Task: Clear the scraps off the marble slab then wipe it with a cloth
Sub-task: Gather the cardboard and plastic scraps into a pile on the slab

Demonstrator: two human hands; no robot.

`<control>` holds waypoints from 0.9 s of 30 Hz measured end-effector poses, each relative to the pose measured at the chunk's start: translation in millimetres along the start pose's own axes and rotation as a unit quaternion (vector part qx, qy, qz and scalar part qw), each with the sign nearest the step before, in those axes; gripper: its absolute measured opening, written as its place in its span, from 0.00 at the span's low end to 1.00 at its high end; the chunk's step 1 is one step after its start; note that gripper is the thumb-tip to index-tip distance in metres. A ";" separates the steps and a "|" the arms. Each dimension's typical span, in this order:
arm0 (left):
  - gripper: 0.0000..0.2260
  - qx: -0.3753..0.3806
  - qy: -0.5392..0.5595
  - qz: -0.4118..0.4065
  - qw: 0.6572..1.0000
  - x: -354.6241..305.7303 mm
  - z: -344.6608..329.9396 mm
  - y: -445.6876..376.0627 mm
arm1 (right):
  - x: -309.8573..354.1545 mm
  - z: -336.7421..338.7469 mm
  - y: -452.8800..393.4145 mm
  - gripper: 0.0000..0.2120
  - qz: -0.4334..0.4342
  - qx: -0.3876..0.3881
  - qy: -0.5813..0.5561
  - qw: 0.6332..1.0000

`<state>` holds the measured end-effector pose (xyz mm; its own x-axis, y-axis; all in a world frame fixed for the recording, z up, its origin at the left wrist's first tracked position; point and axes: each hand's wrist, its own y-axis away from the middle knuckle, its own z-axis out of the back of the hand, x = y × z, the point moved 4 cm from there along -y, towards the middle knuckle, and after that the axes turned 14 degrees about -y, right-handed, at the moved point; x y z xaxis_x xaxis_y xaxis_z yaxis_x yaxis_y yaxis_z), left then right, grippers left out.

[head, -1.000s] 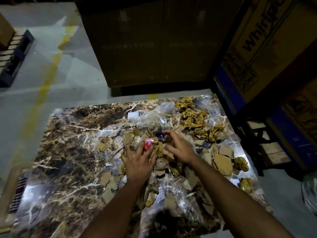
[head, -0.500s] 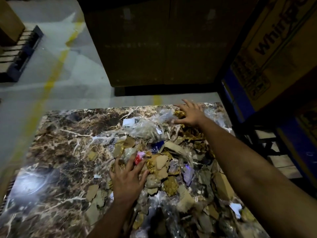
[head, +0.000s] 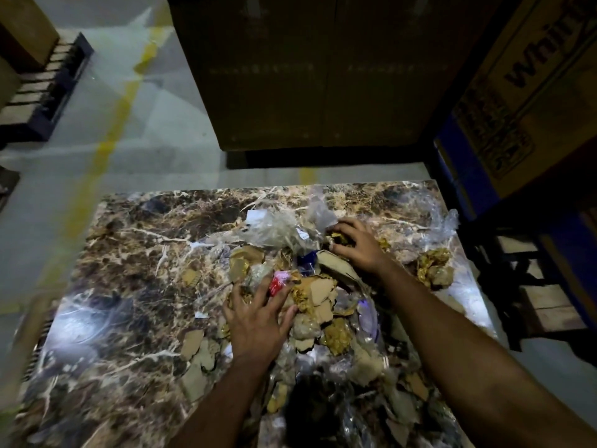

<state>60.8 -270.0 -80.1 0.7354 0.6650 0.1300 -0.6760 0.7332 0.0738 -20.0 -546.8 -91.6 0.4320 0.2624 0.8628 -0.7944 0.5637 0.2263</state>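
The brown veined marble slab [head: 129, 253] fills the lower view. A heap of scraps [head: 319, 295] lies on its middle and right: torn cardboard bits, crumpled gold paper, clear plastic film [head: 281, 231] and a red wrapper [head: 277, 284]. My left hand [head: 258, 318] lies flat on the heap's left side with fingers spread, touching the red wrapper. My right hand [head: 355, 244] is farther back, its fingers curled over a clump of gold paper [head: 339, 237]. More gold paper [head: 433, 266] sits apart near the right edge. No cloth is in view.
A tall dark cardboard box [head: 307, 76] stands just beyond the slab's far edge. A printed carton [head: 533, 76] and a wooden pallet [head: 549, 302] crowd the right side. On the left lie grey floor with a yellow line [head: 106, 140] and another pallet [head: 42, 92].
My right hand has pulled back from the slab's far edge toward the heap, dragging gold paper with it. My left hand has stayed on the heap.
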 end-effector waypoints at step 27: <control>0.35 0.123 0.125 0.001 0.984 8.9 -2.3 10.2 | 80.0 -104.3 103.9 0.28 0.095 -0.020 0.203 0.974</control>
<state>60.5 -256.3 -80.5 0.7021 0.7028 -0.1145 -0.6451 0.6958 0.3157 -23.4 -385.5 -46.2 0.4192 0.6488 0.6351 -0.8628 0.5024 0.0563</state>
